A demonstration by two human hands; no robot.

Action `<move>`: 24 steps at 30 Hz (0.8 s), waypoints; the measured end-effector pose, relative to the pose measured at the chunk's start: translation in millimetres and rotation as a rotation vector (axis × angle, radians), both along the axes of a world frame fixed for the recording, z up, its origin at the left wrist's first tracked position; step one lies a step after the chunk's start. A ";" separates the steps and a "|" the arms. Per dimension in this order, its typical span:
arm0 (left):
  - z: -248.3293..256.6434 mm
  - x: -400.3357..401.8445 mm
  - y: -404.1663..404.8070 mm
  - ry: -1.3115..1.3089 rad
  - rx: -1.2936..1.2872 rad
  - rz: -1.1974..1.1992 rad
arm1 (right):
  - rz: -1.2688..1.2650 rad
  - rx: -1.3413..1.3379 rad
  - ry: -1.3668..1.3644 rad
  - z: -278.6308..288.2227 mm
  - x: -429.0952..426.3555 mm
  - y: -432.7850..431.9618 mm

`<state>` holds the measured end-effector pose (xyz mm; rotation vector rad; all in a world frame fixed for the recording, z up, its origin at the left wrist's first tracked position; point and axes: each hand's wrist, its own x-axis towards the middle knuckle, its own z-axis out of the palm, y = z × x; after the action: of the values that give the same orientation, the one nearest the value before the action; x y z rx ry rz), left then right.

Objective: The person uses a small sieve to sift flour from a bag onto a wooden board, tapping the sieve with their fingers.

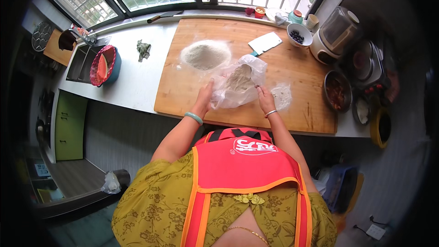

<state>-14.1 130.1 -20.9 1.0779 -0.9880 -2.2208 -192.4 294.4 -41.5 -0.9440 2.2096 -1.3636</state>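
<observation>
A clear plastic bag [233, 99] with beige flour [239, 79] inside lies open-mouthed near the front of a large wooden board [301, 79]. My left hand [205, 96] grips the bag's left edge, and my right hand [265, 97] pinches its right rim. Behind the bag, to the left, is a mound of pale flour [205, 55] with a hollow in its middle. A smaller patch of flour [282, 96] lies just right of my right hand. The white blade of a cleaver [265, 43] rests behind the bag, its teal handle pointing towards it.
A bowl of dark berries [299, 35] stands at the board's back right, near a blender-like appliance [334, 36]. A pan of reddish food [337, 91] is at the right edge. Leftward are a cloth [143, 50], a basket [115, 65] with watermelon and a sink [80, 63]. A knife [164, 16] lies by the window.
</observation>
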 end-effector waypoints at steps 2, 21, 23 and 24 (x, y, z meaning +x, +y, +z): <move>-0.6 0.4 -1.1 -0.042 -0.106 -0.205 | 0.005 -0.006 -0.076 0.4 -3.0 -2.2; -62.9 -38.7 -3.1 -0.024 0.030 -0.168 | 0.242 0.216 -0.893 40.0 11.4 39.2; -36.3 -52.3 14.2 0.032 0.064 -0.124 | 0.145 0.106 -1.083 36.1 17.9 51.4; -20.1 -54.6 18.5 0.033 0.058 -0.143 | 0.099 0.050 -1.174 35.4 21.2 56.8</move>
<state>-68.7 148.6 -41.0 1.0211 -1.0216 -2.3873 -171.2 351.3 -6.0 -0.0983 1.2513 -1.2901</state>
